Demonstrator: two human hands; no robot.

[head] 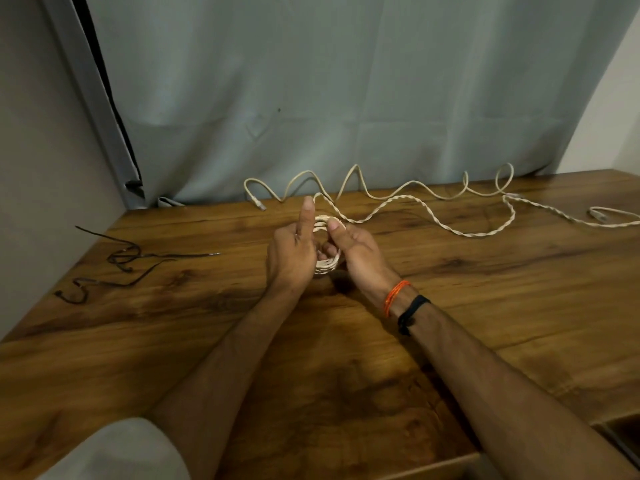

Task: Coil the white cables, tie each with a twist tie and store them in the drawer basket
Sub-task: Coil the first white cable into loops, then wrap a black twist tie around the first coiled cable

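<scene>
- The left hand (292,252) and right hand (349,245) hold a small coil (325,263) of twisted white cable (440,221) just above the bench (485,306); each grip is clenched on the coil, left forefinger pointing up.
- The uncoiled rest of that cable trails right across the bench.
- A second white cable (349,181) lies in waves along the curtain (346,81).
- Dark twist ties (128,261) lie well to the left.
- At the lower right corner, part of an open drawer (620,434) shows; its contents cannot be told.

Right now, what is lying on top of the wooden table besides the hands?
On the table: loose white cables along the back, dark twist ties at left. The coil is held in both hands; beneath them is hidden.
</scene>
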